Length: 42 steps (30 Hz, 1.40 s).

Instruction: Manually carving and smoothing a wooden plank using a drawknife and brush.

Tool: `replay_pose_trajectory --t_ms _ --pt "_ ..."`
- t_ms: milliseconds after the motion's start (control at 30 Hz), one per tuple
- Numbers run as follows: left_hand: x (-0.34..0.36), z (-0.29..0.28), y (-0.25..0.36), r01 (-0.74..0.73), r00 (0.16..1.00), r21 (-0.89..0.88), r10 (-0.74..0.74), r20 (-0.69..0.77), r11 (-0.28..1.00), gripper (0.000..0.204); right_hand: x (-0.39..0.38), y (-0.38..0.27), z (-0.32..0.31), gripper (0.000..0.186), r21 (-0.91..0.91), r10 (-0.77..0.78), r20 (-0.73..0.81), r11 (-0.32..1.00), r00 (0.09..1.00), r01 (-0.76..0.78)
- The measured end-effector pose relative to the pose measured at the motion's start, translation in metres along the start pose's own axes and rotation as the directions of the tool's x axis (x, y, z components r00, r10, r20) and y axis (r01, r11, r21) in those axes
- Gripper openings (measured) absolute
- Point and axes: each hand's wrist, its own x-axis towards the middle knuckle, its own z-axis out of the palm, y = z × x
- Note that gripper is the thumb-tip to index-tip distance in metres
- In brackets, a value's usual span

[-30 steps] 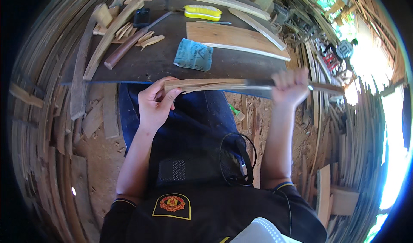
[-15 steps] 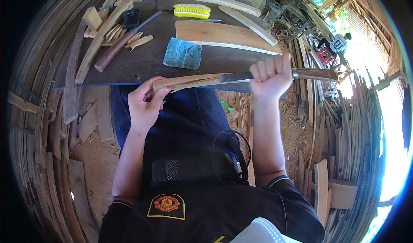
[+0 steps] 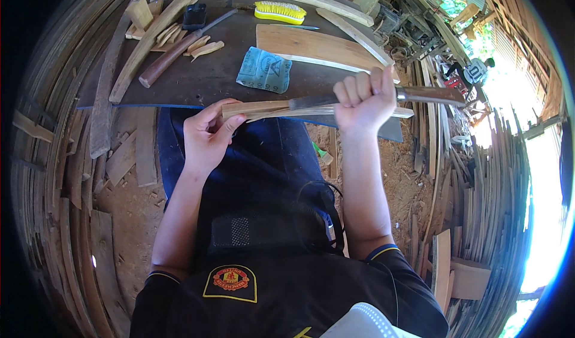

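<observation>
My left hand [image 3: 209, 134] pinches the left end of a pale wooden strip [image 3: 254, 108] held crosswise near the table's front edge, thumb on top. A thin split or sliver runs along the strip. My right hand [image 3: 365, 101] is closed around a long knife where the steel blade [image 3: 311, 101] meets the brown wooden handle [image 3: 434, 96], which sticks out to the right. The blade lies on or just over the strip. A blue sandpaper piece [image 3: 263, 68] lies on the dark table [image 3: 215, 86] beyond my hands.
On the table are a brown-handled tool [image 3: 168, 62], a yellow brush [image 3: 278, 13], a wide board [image 3: 299, 41], a black object [image 3: 194, 16] and several wood pieces [image 3: 141, 50]. Planks are stacked at both sides [image 3: 491, 218]. A person [image 3: 473, 71] is at the back right.
My right hand and the knife have moved left and up along the strip, so the blade reaches nearer my left hand. The left hand keeps its hold.
</observation>
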Motion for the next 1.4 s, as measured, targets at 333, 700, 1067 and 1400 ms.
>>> replay_pose_trajectory --t_ms 333,700,1067,1400 --pt "0.004 -0.002 0.000 -0.079 0.993 0.135 0.066 0.097 0.988 0.025 0.000 -0.016 -0.025 0.048 0.019 -0.098 0.085 0.995 0.992 0.097" --pt "0.002 0.000 0.002 -0.071 0.997 0.115 0.069 0.030 0.991 0.025 0.001 -0.020 -0.019 0.048 -0.017 -0.090 0.006 0.996 0.996 0.090" --pt "0.001 -0.009 -0.001 -0.084 0.995 0.182 0.072 0.069 0.980 0.024 -0.008 0.025 0.023 0.050 0.034 0.031 0.152 0.999 0.988 -0.036" --pt "0.002 -0.008 0.003 -0.094 0.994 0.194 0.083 0.067 0.976 0.025 -0.019 0.053 0.036 0.050 0.103 0.066 0.156 0.991 0.986 -0.083"
